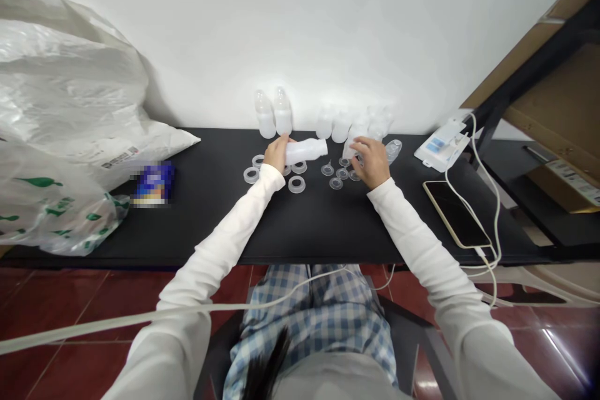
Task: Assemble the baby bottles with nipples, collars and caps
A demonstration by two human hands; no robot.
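My left hand (277,153) is wrapped round a white baby bottle (307,150), which lies sideways with its open end to the right. Below and beside this hand are several translucent collar rings (297,185). My right hand (374,162) is over the right-hand parts, thumb and fingers curved but apart. Close to its fingertips is a whitish translucent bottle (349,149); whether they touch it is unclear. Several clear nipples (335,183) lie just left of that hand, some partly covered by it. A clear dome cap (394,150) is right of it.
Two capped bottles (282,114) and several more bottles (324,124) stand along the wall. Plastic bags (70,94) and a blue packet (154,184) are at left. At right are a phone (455,214), a white cable (497,219) and a white-blue package (440,144).
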